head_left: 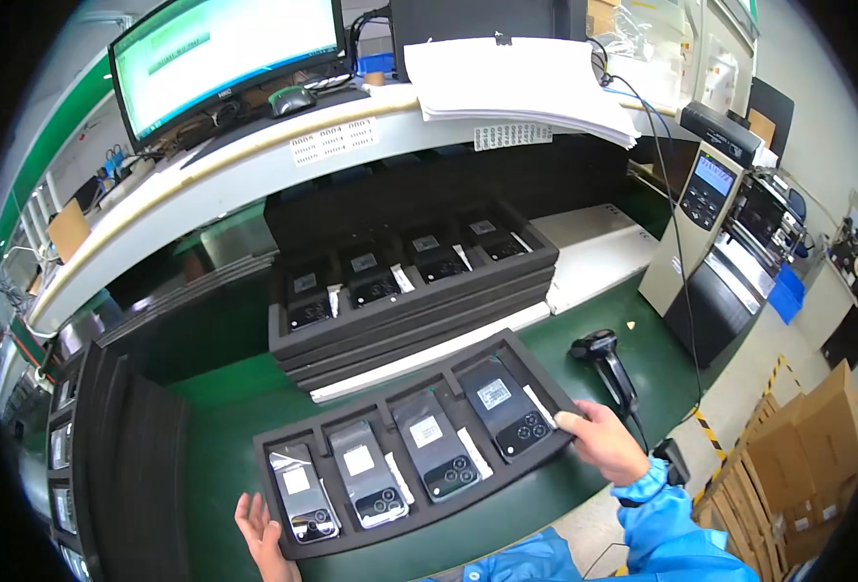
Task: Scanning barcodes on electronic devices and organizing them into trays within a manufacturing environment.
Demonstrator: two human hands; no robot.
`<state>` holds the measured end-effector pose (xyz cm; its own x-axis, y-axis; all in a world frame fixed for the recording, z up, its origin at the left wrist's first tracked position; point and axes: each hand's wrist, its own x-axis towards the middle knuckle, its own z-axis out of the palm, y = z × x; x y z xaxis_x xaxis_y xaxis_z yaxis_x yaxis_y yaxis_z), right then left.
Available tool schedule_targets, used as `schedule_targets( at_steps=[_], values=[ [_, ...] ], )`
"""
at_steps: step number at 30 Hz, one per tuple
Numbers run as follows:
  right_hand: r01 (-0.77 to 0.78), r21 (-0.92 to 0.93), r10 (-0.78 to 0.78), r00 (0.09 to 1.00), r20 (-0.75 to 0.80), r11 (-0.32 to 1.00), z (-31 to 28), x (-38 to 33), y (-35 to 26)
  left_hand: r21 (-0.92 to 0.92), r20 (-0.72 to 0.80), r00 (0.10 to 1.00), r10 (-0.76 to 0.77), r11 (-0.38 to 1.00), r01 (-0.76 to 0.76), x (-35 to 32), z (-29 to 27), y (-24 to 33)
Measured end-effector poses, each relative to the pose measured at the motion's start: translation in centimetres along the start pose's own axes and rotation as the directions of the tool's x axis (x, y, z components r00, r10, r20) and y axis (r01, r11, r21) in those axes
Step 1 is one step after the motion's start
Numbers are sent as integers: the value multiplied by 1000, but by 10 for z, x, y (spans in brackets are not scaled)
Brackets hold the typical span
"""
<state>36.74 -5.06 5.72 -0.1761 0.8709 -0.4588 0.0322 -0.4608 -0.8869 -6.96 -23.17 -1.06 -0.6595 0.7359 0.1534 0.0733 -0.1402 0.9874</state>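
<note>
A black foam tray (344,411) lies tilted above the green bench in front of me. In its slots rest several phones, among them a dark phone (503,407) at the right end and a silver-edged phone (305,497) at the left end. Each has a white label on its back and a white strip lies beside most of them. My right hand (607,442) grips the tray's right end, thumb on the rim, its other fingers partly hidden. Beside the left end is my left hand (262,536), fingers apart, its thumb close to or touching the edge.
A stack of foam trays (419,325) with phones stands behind. Another stack (138,466) is at the left. A black handheld scanner (607,371) lies right of the tray, near a label printer (705,223). A monitor (225,63) and papers (516,78) occupy the shelf.
</note>
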Motion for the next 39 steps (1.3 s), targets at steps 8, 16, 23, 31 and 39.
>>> schedule_targets(
  at_steps=[8, 16, 23, 31, 39],
  values=[
    [378, 109, -387, 919, 76, 919, 0, -39, -57, 110, -14, 980, -200, 974, 200, 4, 12, 104],
    [785, 374, -682, 616, -394, 494, -5, 109, -86, 33, -125, 868, 480, 877, -480, 110, 126, 90],
    [746, -321, -748, 340, -570, 583, 0, 238, -94, 107, -334, 774, 538, 837, -536, 202, 191, 39],
    [786, -245, -646, 241, -724, 568, 21, 266, -110, 220, -411, 739, 534, 845, -488, 224, 215, 35],
    [767, -211, -627, 297, -720, 606, 15, 264, -113, 305, -279, 805, 523, 844, -442, 224, 212, 33]
  ],
)
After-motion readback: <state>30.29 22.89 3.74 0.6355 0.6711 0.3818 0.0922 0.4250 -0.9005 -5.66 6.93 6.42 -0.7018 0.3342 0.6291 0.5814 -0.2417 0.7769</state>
